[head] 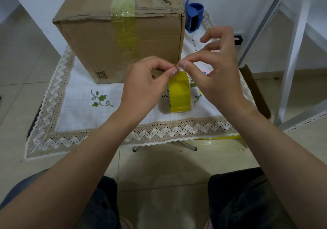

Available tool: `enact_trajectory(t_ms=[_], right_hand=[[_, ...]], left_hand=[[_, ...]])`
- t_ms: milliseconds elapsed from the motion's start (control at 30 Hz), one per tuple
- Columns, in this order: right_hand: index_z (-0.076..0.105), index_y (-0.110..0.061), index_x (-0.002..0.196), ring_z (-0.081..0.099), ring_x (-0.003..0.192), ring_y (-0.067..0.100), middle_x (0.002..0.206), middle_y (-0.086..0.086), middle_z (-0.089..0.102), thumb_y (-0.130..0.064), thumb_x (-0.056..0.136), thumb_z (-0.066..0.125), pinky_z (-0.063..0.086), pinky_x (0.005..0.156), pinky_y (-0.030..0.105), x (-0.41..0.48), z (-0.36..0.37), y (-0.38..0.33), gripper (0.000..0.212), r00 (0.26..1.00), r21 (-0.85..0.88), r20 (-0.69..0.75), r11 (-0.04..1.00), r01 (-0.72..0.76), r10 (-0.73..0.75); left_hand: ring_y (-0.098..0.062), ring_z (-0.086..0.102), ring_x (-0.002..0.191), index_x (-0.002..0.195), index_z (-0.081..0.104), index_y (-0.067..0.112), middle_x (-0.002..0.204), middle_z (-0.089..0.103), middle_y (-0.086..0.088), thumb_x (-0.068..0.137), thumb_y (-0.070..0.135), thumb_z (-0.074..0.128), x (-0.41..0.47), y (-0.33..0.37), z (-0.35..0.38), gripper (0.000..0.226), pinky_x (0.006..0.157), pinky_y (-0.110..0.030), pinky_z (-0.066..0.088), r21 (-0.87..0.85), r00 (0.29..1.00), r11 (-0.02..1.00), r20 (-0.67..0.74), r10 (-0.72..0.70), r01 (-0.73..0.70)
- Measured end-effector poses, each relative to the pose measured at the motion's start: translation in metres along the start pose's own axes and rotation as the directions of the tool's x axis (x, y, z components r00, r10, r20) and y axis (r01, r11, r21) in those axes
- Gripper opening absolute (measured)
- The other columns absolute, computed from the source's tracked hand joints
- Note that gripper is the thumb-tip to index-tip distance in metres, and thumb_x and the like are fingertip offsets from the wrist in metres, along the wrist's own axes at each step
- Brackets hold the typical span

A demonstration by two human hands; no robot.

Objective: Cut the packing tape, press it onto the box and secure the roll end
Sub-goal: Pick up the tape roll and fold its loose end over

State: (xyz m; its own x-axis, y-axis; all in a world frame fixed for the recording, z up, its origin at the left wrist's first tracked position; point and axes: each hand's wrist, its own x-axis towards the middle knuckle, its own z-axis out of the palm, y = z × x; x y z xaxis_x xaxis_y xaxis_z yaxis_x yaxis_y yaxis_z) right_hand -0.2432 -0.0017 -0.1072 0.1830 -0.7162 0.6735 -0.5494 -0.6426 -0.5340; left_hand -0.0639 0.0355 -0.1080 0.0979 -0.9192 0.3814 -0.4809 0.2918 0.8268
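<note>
Packing tape [124,28] runs in a shiny yellow-green strip over the top of the big brown box [99,39] and partway down its front. The box looks worn, with torn card near its top edge. It sits on a white cloth [79,90] with green leaves sewn on and a zigzag lace border.

The left hand [143,85] and the right hand [219,72] meet just in front of the box's right corner. Each pinches the loose end of the tape between thumb and first finger. The other left fingers are curled in, and the other right fingers are lifted and spread.

Right under them the yellow tape roll [179,94] stands on its edge on the cloth. It is bright and glossy, with a printed cardboard ring inside.

A blue tape cutter [193,16] sits behind the box's right side. A small yellow tape scrap [219,137] clings to the cloth's front edge.
</note>
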Motion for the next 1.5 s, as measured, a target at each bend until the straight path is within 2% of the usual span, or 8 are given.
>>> enact_trajectory(t_ms=[233,333,433,600,933,1133,1300,1500], right_hand=[[0.08,-0.02,0.108,0.056,0.107,0.034,0.121,0.015,0.056,-0.049,0.094,0.074,0.051,0.085,0.049,0.001,0.001,0.006,0.033,0.991,-0.269,-0.049,0.957,0.107,-0.124],[0.074,-0.015,0.122,0.057,0.107,0.024,0.117,0.001,0.046,-0.049,0.09,0.076,0.054,0.089,0.034,0.006,-0.005,0.007,0.047,0.992,-0.073,-0.086,0.993,-0.095,0.089],[0.076,-0.027,0.115,0.062,0.099,0.017,0.113,-0.004,0.053,-0.044,0.089,0.077,0.059,0.084,0.032,0.006,-0.007,0.004,0.031,0.96,0.166,0.065,0.946,-0.279,0.272],[0.079,-0.026,0.098,0.064,0.089,0.007,0.108,0.003,0.065,-0.022,0.092,0.077,0.053,0.076,0.019,0.005,0.002,0.0,0.007,0.942,0.309,0.216,0.897,-0.315,0.257],[0.076,-0.022,0.087,0.069,0.091,0.012,0.103,0.002,0.072,-0.014,0.094,0.069,0.057,0.084,0.033,0.004,0.008,0.0,0.012,0.908,0.449,0.269,0.792,-0.414,0.321],[0.079,-0.011,0.092,0.069,0.091,0.016,0.108,0.013,0.072,-0.015,0.095,0.069,0.057,0.086,0.041,0.004,0.008,0.0,0.011,0.904,0.421,0.247,0.801,-0.425,0.349],[0.078,-0.027,0.099,0.068,0.082,0.009,0.105,-0.005,0.07,-0.024,0.09,0.079,0.06,0.075,0.032,0.004,0.006,0.002,0.009,0.923,0.312,0.106,0.869,-0.383,0.369],[0.077,-0.022,0.094,0.062,0.082,0.014,0.102,0.002,0.058,-0.021,0.09,0.079,0.059,0.073,0.037,-0.002,0.003,-0.005,0.005,0.99,0.196,0.014,0.97,-0.141,0.141]], left_hand=[[-0.006,0.069,0.083,0.088,0.077,0.028,0.088,0.074,0.011,0.092,0.024,0.077,0.001,0.003,-0.001,0.006,0.07,-0.021,0.052,0.02,1.0,1.0,-0.007,-0.011,0.011],[-0.003,0.068,0.081,0.086,0.075,0.031,0.089,0.074,0.012,0.093,0.022,0.076,0.001,0.002,-0.003,0.011,0.07,-0.017,0.052,0.002,0.998,0.998,-0.028,-0.063,0.063],[0.001,0.068,0.078,0.088,0.076,0.03,0.087,0.075,0.012,0.094,0.021,0.076,0.001,0.002,-0.004,0.011,0.071,-0.014,0.053,-0.045,0.994,0.994,-0.036,-0.101,0.1],[0.004,0.066,0.072,0.09,0.078,0.023,0.08,0.075,0.014,0.094,0.017,0.075,0.001,0.006,-0.003,0.007,0.068,-0.014,0.052,-0.077,0.997,0.994,0.002,-0.083,0.083],[0.005,0.069,0.083,0.096,0.075,0.023,0.089,0.075,0.013,0.093,0.012,0.075,0.002,0.008,-0.002,0.011,0.078,-0.016,0.056,-0.164,0.999,0.986,0.009,-0.044,0.045],[0.006,0.067,0.079,0.09,0.074,0.027,0.085,0.074,0.014,0.095,0.014,0.073,0.003,0.009,-0.002,0.015,0.075,-0.017,0.057,-0.124,0.999,0.991,-0.009,-0.047,0.046],[0.006,0.067,0.078,0.086,0.072,0.031,0.083,0.074,0.014,0.094,0.016,0.074,0.003,0.011,0.0,0.018,0.074,-0.014,0.053,-0.134,0.998,0.989,-0.008,-0.066,0.064],[-0.014,0.077,0.09,0.084,0.075,0.03,0.084,0.078,0.01,0.093,0.012,0.075,0.006,0.007,0.002,0.02,0.086,-0.032,0.063,-0.217,0.988,0.967,-0.04,-0.148,0.136]])
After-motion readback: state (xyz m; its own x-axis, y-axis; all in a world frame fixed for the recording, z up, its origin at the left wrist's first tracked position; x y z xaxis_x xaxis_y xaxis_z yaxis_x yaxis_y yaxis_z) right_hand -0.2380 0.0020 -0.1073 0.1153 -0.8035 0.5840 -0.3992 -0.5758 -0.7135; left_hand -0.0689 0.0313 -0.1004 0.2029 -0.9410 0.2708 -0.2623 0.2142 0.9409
